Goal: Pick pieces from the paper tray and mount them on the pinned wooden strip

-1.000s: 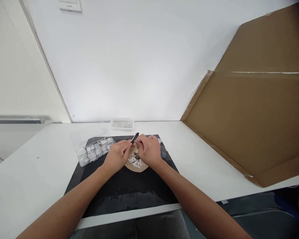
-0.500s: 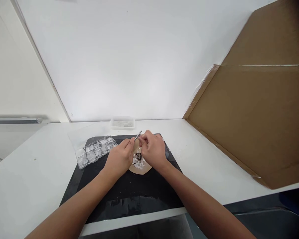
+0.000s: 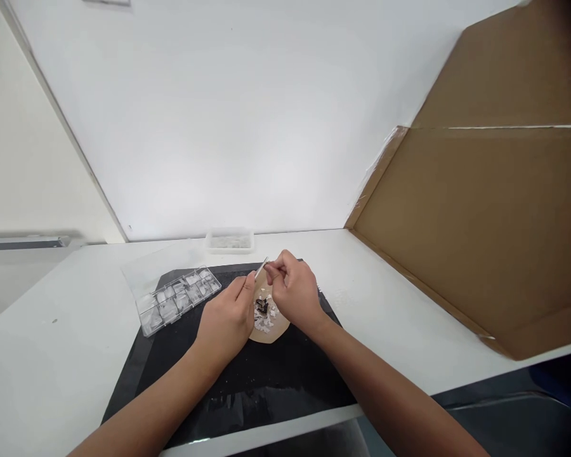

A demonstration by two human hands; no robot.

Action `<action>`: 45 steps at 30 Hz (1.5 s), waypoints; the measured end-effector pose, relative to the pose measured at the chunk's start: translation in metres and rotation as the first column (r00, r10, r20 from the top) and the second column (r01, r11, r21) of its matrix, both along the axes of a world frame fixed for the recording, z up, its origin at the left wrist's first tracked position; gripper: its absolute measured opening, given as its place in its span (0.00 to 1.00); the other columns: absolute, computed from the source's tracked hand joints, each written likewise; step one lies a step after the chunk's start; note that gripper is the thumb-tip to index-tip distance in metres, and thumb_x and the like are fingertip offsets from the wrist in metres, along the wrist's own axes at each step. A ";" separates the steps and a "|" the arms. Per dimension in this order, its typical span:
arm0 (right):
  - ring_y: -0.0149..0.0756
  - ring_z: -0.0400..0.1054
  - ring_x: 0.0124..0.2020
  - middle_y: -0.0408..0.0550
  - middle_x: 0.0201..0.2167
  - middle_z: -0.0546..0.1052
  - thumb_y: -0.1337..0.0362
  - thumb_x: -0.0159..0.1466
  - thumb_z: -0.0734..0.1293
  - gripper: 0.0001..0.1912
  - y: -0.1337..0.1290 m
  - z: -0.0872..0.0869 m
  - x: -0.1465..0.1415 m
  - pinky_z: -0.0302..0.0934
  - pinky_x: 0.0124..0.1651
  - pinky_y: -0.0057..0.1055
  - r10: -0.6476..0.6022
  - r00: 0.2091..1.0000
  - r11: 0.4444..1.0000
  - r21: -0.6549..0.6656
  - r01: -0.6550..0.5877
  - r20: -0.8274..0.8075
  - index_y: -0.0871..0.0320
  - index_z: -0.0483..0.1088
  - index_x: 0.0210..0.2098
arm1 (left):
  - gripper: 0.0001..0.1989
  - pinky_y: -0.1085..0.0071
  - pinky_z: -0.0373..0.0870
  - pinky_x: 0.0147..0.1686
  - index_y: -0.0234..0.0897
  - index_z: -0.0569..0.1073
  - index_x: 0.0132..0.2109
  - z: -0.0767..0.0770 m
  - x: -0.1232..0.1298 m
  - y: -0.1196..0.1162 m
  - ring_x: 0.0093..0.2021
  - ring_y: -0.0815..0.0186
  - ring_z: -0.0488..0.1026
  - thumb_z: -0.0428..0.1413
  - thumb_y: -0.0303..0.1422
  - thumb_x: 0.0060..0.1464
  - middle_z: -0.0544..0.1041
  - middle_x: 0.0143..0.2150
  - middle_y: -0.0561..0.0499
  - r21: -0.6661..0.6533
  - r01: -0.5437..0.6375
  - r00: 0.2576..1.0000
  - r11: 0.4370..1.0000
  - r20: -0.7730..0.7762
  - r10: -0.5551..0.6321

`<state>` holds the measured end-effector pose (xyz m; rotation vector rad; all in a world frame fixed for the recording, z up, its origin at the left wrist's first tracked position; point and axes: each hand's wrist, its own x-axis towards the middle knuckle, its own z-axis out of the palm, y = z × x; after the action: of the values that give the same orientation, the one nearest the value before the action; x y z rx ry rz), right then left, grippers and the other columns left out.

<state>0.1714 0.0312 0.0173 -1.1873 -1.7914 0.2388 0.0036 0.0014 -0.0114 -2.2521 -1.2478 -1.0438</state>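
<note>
My left hand (image 3: 229,312) is closed on a thin metallic strip-like tool (image 3: 261,268), which points up and to the right. Close beside its tip, my right hand (image 3: 295,285) has its thumb and fingers pinched together; whatever is between them is too small to make out. Beneath both hands, a tan rounded sheet (image 3: 269,336) lies on the black mat (image 3: 247,387). Small white flakes (image 3: 263,325) and a few dark pieces (image 3: 262,307) are scattered on that sheet.
A clear compartment box (image 3: 181,298) with its lid open holds white pieces at the mat's left corner. Behind the mat is a small translucent tray (image 3: 229,241). Brown cardboard (image 3: 466,228) stands on the right of the white table (image 3: 400,330).
The whole view has shifted slightly. The tool has tilted a little and looks lighter. Both hands remain close together over the tan sheet, and more of the dark pieces shows.
</note>
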 end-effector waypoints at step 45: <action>0.35 0.73 0.30 0.42 0.28 0.77 0.56 0.73 0.66 0.12 0.001 -0.007 0.013 0.64 0.36 0.32 0.206 0.879 0.944 -0.148 -0.293 -0.429 0.54 0.65 0.35 | 0.10 0.73 0.77 0.43 0.35 0.79 0.51 0.008 -0.004 0.003 0.41 0.67 0.81 0.53 0.27 0.71 0.82 0.42 0.49 -0.168 0.234 0.899 0.958 0.413 -0.147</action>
<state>0.1846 0.0321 0.0100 -0.9530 -1.5652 0.7897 -0.0002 0.0048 -0.0034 -2.4453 -1.3684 -1.5744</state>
